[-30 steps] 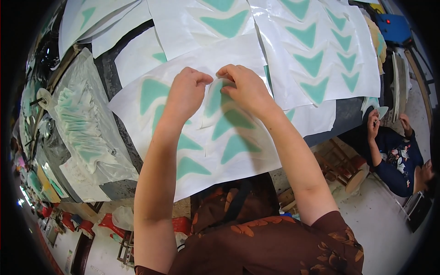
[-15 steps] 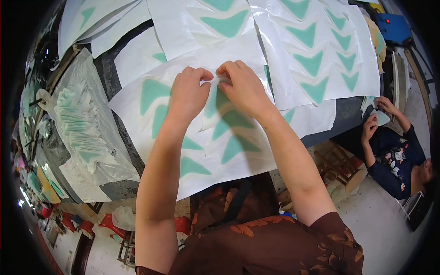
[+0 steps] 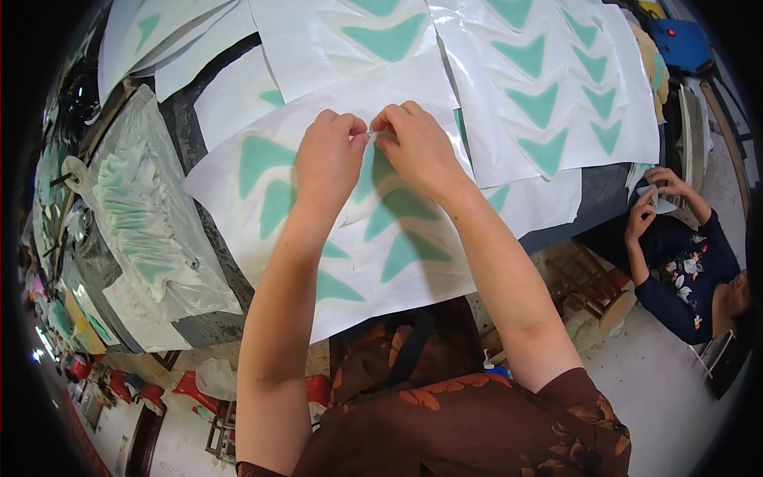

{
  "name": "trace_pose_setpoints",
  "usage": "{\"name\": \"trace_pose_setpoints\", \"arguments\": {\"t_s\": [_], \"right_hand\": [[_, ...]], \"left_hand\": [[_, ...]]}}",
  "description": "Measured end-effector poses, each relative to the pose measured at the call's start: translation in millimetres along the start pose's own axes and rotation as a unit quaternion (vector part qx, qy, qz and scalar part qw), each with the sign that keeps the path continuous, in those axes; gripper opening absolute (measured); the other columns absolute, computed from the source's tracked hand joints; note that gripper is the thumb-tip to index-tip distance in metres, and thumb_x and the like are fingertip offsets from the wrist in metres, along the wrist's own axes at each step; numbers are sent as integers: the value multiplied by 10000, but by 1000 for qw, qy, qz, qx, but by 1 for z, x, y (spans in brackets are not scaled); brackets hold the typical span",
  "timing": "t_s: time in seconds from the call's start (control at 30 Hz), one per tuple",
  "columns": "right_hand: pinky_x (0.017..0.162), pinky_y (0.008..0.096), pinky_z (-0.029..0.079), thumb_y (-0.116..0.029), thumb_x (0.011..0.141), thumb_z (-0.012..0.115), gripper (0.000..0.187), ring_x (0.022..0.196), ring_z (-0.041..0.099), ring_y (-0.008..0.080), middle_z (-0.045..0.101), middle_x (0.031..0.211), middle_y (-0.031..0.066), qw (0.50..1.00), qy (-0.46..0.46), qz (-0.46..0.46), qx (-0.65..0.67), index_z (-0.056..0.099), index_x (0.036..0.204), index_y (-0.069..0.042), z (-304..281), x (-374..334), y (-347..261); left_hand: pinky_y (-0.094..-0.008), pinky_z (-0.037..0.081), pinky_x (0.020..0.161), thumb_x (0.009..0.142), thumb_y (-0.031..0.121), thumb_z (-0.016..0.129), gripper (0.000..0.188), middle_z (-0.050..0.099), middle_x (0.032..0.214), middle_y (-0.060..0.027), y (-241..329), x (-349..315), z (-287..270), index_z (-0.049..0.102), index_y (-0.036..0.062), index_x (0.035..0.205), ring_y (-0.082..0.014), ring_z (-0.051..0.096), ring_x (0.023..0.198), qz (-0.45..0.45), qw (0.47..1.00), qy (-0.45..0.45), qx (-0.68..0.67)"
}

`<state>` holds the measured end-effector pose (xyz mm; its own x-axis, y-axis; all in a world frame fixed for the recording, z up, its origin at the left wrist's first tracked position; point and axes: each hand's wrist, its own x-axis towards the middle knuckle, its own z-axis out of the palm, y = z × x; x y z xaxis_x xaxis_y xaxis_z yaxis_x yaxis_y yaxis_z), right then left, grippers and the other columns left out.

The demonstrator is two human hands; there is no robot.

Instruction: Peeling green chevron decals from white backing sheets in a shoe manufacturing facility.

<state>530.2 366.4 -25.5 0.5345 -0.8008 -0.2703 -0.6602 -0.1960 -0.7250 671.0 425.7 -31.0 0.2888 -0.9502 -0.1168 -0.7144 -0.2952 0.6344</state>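
Note:
My left hand [image 3: 330,155] and my right hand [image 3: 417,147] meet almost fingertip to fingertip above a large white sheet [image 3: 334,314]. The sheet bears several green V-shaped patches [image 3: 401,213]. Each hand is closed in a pinch at the upper tip of one patch. A tiny pale bit shows between the fingertips, but I cannot make out what it is. My hands cover part of the patches on the left and in the middle. The sheet's near edge overhangs the table toward my body.
More sheets with green patches [image 3: 540,107] lie on the far right of the dark table [image 3: 596,203]. At left is a clear plastic bag [image 3: 151,207] of stacked green-and-white pieces. On the right a co-worker [image 3: 683,270] handles a small pale piece. A wooden stool [image 3: 616,310] stands below the table.
My hands keep the same pinch, with their fingertips shifted only slightly. The sheet has moved a little. At right, the co-worker's hands have changed position around the small pale piece.

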Motion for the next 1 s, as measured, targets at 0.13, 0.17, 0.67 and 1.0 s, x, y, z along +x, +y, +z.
{"name": "trace_pose_setpoints", "arguments": {"t_s": [0.13, 0.17, 0.67, 1.0], "right_hand": [[805, 368, 475, -45, 831, 602, 172, 948, 574, 278, 573, 1013, 115, 1000, 0, -13, 11, 595, 1003, -46, -1, -1, 0], [805, 368, 475, -45, 831, 602, 172, 948, 574, 278, 573, 1013, 115, 1000, 1, -13, 11, 595, 1003, -46, -1, -1, 1], [770, 267, 442, -79, 819, 634, 124, 857, 534, 142, 550, 937, 46, 986, -75, 35, 148, 621, 933, -30, -16, -3, 7], [794, 233, 437, -74, 836, 621, 76, 847, 535, 77, 592, 880, -32, 938, -155, 31, 309, 612, 908, -51, -35, -23, 8]], "left_hand": [[-417, 468, 737, 814, 105, 640, 59, 591, 891, -113, 3, 3, 2, 656, 62, 852, -316, 569, 855, -11, 1000, -23, 9], [-420, 466, 736, 819, 104, 633, 59, 588, 888, -118, 3, 3, 4, 651, 56, 848, -317, 568, 855, -5, 999, -24, 27], [-319, 472, 753, 892, 94, 521, 158, 655, 894, -144, 2, 6, -12, 621, -10, 956, -237, 618, 818, -100, 957, -77, -261], [-356, 487, 781, 807, 12, 555, 201, 639, 944, -120, -9, 5, -17, 701, 37, 943, -270, 603, 857, -21, 978, -159, -131]]}}
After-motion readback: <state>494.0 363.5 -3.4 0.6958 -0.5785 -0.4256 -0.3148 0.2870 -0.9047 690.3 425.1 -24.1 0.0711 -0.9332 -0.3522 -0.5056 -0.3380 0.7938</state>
